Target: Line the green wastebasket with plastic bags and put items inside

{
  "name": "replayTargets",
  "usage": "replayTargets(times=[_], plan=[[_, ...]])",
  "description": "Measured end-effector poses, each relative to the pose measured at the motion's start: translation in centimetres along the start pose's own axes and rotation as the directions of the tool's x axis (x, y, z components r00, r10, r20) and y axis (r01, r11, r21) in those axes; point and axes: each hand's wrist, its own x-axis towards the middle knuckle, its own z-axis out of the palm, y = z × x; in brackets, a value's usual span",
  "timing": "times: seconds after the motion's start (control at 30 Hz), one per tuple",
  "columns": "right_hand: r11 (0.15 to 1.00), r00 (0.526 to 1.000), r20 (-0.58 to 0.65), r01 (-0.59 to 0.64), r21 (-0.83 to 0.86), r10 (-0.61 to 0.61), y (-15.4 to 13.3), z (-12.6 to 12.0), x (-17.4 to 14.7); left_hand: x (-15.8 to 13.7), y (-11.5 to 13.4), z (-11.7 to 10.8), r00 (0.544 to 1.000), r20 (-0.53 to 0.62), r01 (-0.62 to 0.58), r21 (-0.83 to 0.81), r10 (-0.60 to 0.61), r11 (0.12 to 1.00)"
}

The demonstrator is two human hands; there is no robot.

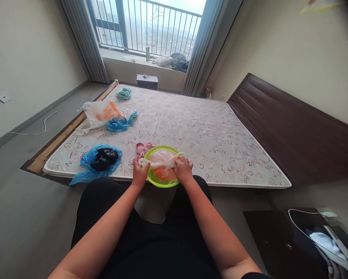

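Note:
A lime-green plastic basket sits at the near edge of the mattress, close to my knees. In it lies a translucent white plastic bag with orange print, its contents hard to make out. My left hand grips one handle of the bag at the basket's left rim. My right hand is closed on the bag's other side, near the right rim. Behind my left hand lies a pink cloth item. To the left, an opened blue plastic bag surrounds a dark, shiny bundle.
The patterned mattress lies on a wooden bed frame with a dark headboard. Farther back are a white plastic bag, a blue bag and a teal cloth. A dark nightstand stands at lower right.

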Motion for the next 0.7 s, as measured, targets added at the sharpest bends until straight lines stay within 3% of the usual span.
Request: replayTargets(times=[0.1, 0.2, 0.3, 0.4, 0.5, 0.7], plan=[[0.985, 0.996, -0.071, -0.047, 0.163, 0.059, 1.0, -0.6, 0.6, -0.6, -0.6, 0.4, 0.99, 0.03, 0.137, -0.101, -0.135, 0.985], [0.905, 0.986, -0.115, -0.059, 0.421, 0.118, 2.0, -1.0, 1.2, -1.6, -0.9, 0.9, 0.956, 0.186, 0.251, -0.115, -0.227, 0.961], [0.785, 0.969, -0.141, -0.074, 0.615, 0.202, 2.4, -1.7, 1.5, -2.4, -0.5, 1.6, 0.887, 0.302, 0.397, -0.114, -0.349, 0.911], [0.726, 0.948, -0.181, -0.071, 0.684, 0.263, 2.6, -2.6, 1.9, -2.4, 0.4, 2.5, 0.808, 0.362, 0.539, -0.137, -0.464, 0.831], [0.714, 0.93, -0.175, -0.119, 0.69, 0.324, 2.7, -3.3, 2.2, -2.1, 1.2, 3.6, 0.796, 0.39, 0.552, -0.155, -0.463, 0.819], [0.696, 0.896, -0.243, -0.096, 0.712, 0.372, 1.4, -4.3, 1.7, -2.2, 0.8, 5.4, 0.833, 0.409, 0.472, -0.172, -0.373, 0.865]])
